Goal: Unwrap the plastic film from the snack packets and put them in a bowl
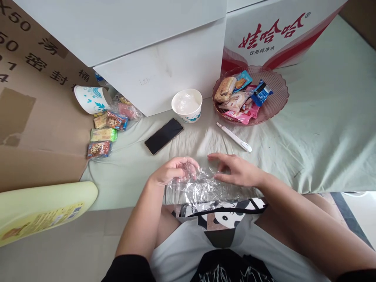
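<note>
Head view: plastic film [201,192] looks clear, crinkled, shiny

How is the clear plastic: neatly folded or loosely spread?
Loosely spread: the clear plastic shows irregular wrinkles, extending beyond your left hand.

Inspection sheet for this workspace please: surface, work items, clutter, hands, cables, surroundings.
Surface: pale green cloth, wrinkled.
Work items: crumpled clear plastic film at the near edge.
Clutter: smartphone, screen dark; upright paper bowl; tilted paper bowl; wrapped snacks at left; pink ribbed bowl holding more snacks; white pen-shaped tool.
Left hand: curled on the film.
Right hand: fingers apart; film contact unclear.
Cables: nothing seen.
Surroundings: brown cardboard box left; white cartons behind.
</note>
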Available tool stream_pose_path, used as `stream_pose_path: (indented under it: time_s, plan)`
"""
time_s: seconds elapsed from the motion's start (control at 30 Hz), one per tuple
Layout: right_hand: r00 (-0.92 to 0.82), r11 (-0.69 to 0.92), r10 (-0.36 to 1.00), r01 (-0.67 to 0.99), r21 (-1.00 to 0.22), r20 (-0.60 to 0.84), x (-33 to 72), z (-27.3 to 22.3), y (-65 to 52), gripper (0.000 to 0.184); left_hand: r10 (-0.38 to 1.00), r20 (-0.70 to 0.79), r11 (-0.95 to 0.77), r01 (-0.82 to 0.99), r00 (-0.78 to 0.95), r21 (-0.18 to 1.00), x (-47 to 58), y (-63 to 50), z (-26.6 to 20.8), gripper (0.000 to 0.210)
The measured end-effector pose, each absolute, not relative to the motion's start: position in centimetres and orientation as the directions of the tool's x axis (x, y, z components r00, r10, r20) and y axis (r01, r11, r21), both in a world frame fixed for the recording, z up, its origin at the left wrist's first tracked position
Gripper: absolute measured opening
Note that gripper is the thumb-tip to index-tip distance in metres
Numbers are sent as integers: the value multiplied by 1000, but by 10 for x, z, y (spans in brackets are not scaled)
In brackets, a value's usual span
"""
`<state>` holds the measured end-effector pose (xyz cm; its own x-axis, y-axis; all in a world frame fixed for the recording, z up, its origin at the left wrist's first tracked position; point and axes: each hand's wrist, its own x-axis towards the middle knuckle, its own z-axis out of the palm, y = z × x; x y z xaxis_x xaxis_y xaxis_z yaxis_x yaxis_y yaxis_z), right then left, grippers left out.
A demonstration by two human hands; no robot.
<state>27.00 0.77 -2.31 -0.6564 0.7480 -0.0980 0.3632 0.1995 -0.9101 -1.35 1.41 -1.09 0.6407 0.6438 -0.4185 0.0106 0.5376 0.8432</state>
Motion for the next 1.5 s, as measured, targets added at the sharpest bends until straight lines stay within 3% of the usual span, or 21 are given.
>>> stream_pose_path:
  time_s: [0.07,0.17,0.23,0.3,0.37,0.43,0.47,0.53,0.57,0.63,0.7,0.77,0.83,0.9,0.97,1.03,1.13,1.23,1.37,1.43,1.5]
  plan:
    - [-681,108,701,396,-912,-213,270,-19,6,50,721,-388,515,-70,575,854,-13,15,-10,34]
    - [-773,-99,552,310,-945,-312,273,-11,4,42,858,-314,438,-261,407,860,-15,18,-8,30]
    - [-873,-260,387,207,-943,-298,276,-7,4,48,888,-279,409,-355,365,840,-17,21,-7,30]
    - [-901,-339,351,133,-931,-256,278,-5,5,51,863,-279,447,-379,422,810,-19,23,-7,30]
    - [-792,-287,557,97,-953,-249,276,-7,7,44,797,-309,520,-327,519,790,-19,23,-7,31]
    - [-490,-132,854,114,-985,-172,273,-12,8,35,720,-348,580,-245,600,777,-17,21,-9,32]
    - [-328,-41,941,139,-989,-85,271,-14,8,32,685,-362,601,-210,632,772,-15,20,-10,32]
    - [-162,122,982,165,-979,95,268,-17,7,29,634,-373,624,-164,677,764,-10,19,-11,32]
    - [-195,174,970,152,-973,143,267,-17,6,31,614,-375,630,-147,694,762,-8,18,-12,32]
    - [-455,152,886,89,-984,95,264,-14,2,47,580,-386,642,-110,717,759,-3,19,-12,34]
    - [-733,-6,671,137,-991,-106,260,-10,-2,52,574,-405,648,-92,712,756,0,21,-11,36]
    - [-846,-122,446,266,-956,-293,256,-7,-6,41,628,-405,629,-126,665,767,1,25,-10,32]
    - [-861,-223,342,315,-922,-377,253,-6,-9,49,698,-394,590,-170,598,789,0,30,-9,26]
    - [-835,-353,397,245,-903,-382,252,-8,-9,67,734,-397,561,-163,551,811,0,33,-8,24]
    - [-746,-429,549,135,-893,-377,252,-10,-7,76,721,-418,554,-98,552,827,3,34,-9,26]
    - [-705,-419,610,100,-902,-361,252,-10,-5,69,687,-448,557,-17,572,831,6,33,-10,27]
    - [-809,-327,456,236,-915,-371,251,-7,-2,40,639,-492,585,41,591,810,7,31,-13,27]
    - [-808,-208,456,309,-928,-372,250,-2,-2,24,716,-449,580,-96,535,809,0,33,-15,21]
    - [-714,-247,611,239,-939,-342,249,-5,-2,25,938,-279,344,-464,206,816,-2,36,-13,27]
    - [-604,-265,721,211,-941,-339,249,-9,0,28,947,-275,319,-541,163,778,7,33,-12,44]
    - [-487,-242,816,205,-948,-313,249,-14,2,30,891,-317,447,-507,325,737,20,26,-13,74]
